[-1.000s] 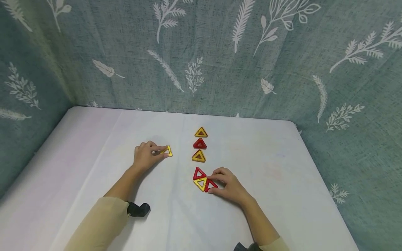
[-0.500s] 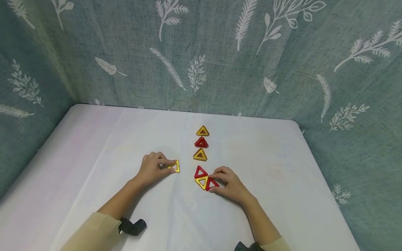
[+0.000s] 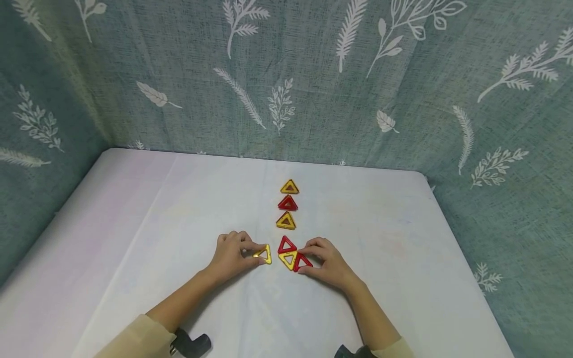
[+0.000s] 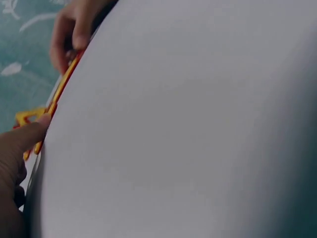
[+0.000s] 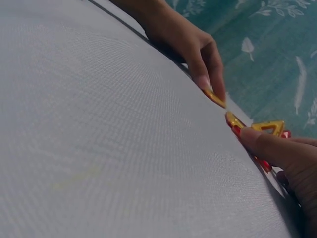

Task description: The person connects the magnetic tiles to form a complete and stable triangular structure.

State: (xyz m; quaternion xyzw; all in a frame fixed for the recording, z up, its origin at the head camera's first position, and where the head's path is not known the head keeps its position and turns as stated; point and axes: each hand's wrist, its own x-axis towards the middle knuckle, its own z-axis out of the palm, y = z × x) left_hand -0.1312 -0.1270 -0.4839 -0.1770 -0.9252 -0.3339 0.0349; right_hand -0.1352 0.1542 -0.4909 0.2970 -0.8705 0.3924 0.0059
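Observation:
Between thumb and fingertips, my left hand (image 3: 233,256) pinches a yellow triangular magnetic tile (image 3: 269,255), a small gap to the left of a joined group. That group is an upper red triangular tile (image 3: 281,246), a middle yellow triangular tile (image 3: 283,258) and a right red triangular tile (image 3: 296,263), lying edge to edge. My right hand (image 3: 329,266) holds the right red tile by its corners between thumb and index finger. In the right wrist view, the left hand's yellow tile (image 5: 215,98) nearly reaches the group.
Beyond the group, a column of triangular pieces runs away from me: a near yellow one (image 3: 285,226), a red one (image 3: 288,207) and a far yellow one (image 3: 289,191). They lie on a white-covered table (image 3: 380,223). A green leaf-patterned cloth (image 3: 313,99) hangs behind.
My left hand has brought its yellow tile right and nearer to me, close to the group. The right hand stays in place on the red tile.

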